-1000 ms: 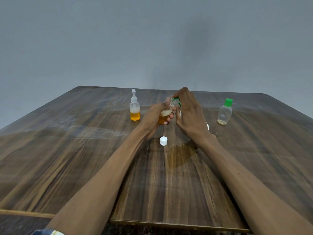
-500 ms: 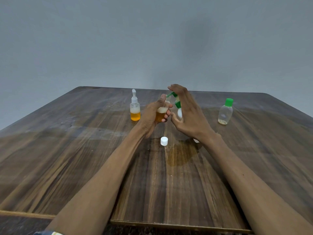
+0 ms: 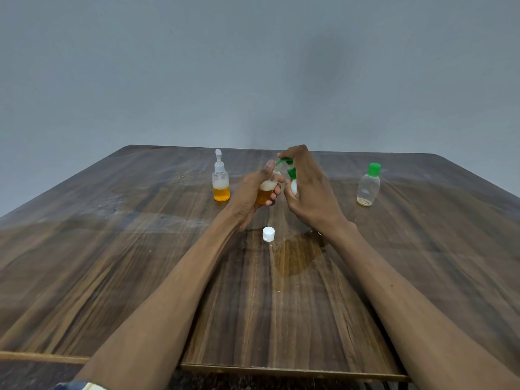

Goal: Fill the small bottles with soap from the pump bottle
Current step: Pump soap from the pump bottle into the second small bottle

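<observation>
The left hand (image 3: 250, 192) is grasping a small bottle (image 3: 266, 192) with its fingers curled round the body; the bottle is holding amber soap with foam on top and is standing almost upright above the surface (image 3: 140, 263). The right hand (image 3: 306, 192) is holding the pump bottle (image 3: 292, 181), with the fingers wrapped round its white body and one finger resting on the green pump head (image 3: 285, 162). The green nozzle is pointing left, toward the mouth of the small bottle, which is just beside it and slightly lower. I judge that the next press is depending on keeping this nozzle above the open mouth. A white cap (image 3: 268, 233) is lying on the surface near the wrists. Another small bottle with white pump (image 3: 221, 183) is standing at the left, and a green-capped bottle (image 3: 368, 188), nearly empty, is standing well apart at the right.
</observation>
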